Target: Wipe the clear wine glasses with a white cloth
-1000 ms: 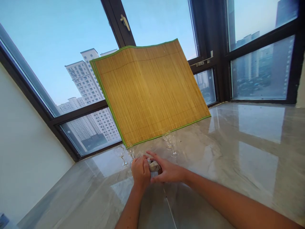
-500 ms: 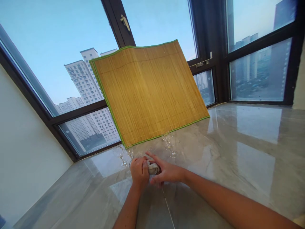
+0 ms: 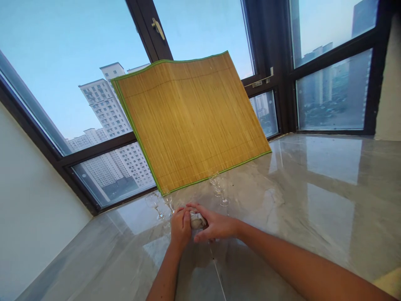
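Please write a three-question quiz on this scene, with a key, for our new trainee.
1. True or false: the pale, crumpled bundle is between the left hand and the right hand.
2. Which colour edges the slatted mat: (a) red, (b) green or (c) blue?
3. Fill in: beyond the hands, clear stemmed ____ stand near the mat's lower edge.
Key: 1. True. 2. (b). 3. glasses.
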### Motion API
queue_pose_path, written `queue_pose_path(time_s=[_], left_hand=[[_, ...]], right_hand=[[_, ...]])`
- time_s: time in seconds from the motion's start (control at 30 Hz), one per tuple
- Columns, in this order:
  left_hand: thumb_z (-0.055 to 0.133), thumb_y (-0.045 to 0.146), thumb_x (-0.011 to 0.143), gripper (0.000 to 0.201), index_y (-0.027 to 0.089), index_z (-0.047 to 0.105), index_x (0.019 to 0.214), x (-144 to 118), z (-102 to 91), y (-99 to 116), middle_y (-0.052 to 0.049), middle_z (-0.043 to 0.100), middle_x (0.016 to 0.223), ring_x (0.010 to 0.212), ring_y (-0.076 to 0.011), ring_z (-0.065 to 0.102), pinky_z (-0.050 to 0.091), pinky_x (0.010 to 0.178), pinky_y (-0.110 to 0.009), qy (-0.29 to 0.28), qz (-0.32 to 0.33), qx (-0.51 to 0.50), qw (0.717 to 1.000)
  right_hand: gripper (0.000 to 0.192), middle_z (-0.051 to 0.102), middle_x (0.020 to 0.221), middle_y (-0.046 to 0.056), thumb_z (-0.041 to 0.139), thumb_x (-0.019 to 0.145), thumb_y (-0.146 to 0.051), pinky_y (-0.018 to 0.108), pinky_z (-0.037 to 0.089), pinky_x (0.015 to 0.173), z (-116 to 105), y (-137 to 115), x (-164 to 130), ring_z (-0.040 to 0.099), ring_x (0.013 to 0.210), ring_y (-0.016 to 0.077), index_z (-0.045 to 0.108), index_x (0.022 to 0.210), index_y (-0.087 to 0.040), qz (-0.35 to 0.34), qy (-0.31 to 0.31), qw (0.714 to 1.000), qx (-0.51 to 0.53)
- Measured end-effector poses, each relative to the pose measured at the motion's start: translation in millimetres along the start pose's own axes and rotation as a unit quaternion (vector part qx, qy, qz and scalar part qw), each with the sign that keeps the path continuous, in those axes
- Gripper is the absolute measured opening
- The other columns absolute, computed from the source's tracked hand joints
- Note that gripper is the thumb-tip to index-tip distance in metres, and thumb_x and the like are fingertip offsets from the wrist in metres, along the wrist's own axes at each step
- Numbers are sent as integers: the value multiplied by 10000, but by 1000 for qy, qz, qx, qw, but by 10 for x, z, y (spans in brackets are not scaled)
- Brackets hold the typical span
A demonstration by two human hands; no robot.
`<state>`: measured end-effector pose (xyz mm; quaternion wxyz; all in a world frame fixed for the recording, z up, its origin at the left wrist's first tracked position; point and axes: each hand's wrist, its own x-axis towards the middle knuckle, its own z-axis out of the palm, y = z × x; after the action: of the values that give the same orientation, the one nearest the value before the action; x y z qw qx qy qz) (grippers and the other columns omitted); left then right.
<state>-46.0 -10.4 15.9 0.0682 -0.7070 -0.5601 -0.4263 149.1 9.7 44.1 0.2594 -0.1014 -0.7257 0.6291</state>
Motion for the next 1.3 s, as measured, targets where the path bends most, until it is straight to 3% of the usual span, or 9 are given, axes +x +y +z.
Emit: queue_pose_path(time_s=[0.13,0.3,0.5,0.63,0.73,0.8,0.9,1.07,1.3], left_hand=[[288,407,941,506,217,743,834,7,-8,-4,-74,753,878,888,-226,665,491,888,-387,-1,-24,-37,999],[290,440,931,524,191,733,803,9,-20,9,-86,739,843,838,-234,654,501,802,-369,4,-56,-75,996],[309,471,937,541,165,737,816,4,-23,57,-79,720,794,759,-221,626,467,746,-341,14,-72,-114,991],[313,475,948,543,159,726,792,1,-13,84,-63,696,747,707,-201,601,436,688,-309,0,-77,-143,987],[324,477,948,527,155,721,821,-5,7,94,-61,694,756,718,-199,596,428,694,-304,-6,-85,-155,984],[330,478,945,518,150,718,846,-11,21,92,-65,697,772,728,-200,595,427,696,-304,-8,-92,-165,982],[338,484,939,515,146,711,832,-17,32,84,-67,695,773,722,-200,594,427,686,-303,-6,-103,-182,978],[344,490,935,515,146,712,825,-14,27,92,-57,689,748,698,-194,580,421,658,-295,-9,-110,-210,971],[376,506,913,495,154,711,822,-2,37,90,-53,680,734,690,-190,574,435,656,-295,7,-118,-221,968]], right_hand=[[1004,605,1120,42,836,676,-320,178,475,456,27,-17,9,574,660,96,275,1509,-317,-1,9,999,34],[1042,615,781,-57,819,703,-319,186,459,467,28,-11,31,520,504,67,200,1540,-315,11,4,996,94],[891,562,606,-94,681,838,-430,208,451,466,-8,44,39,504,428,82,164,1551,-295,-2,16,989,150],[692,557,579,-84,444,952,-562,230,455,436,9,90,70,459,365,83,210,1537,-277,5,71,985,157],[634,478,471,-107,369,975,-538,215,393,375,37,95,91,413,303,93,250,1521,-237,15,118,986,118],[615,524,533,-99,427,955,-472,212,366,354,55,79,94,416,296,83,269,1502,-240,16,130,986,107],[638,646,826,-35,538,878,-378,221,378,353,75,42,84,449,319,49,306,1458,-248,14,134,986,102],[618,640,1153,62,557,834,-347,218,367,338,97,27,70,447,321,10,345,1410,-268,10,159,985,70],[600,631,1152,64,567,803,-318,197,347,320,67,56,67,446,325,1,385,1372,-265,-11,172,984,51]])
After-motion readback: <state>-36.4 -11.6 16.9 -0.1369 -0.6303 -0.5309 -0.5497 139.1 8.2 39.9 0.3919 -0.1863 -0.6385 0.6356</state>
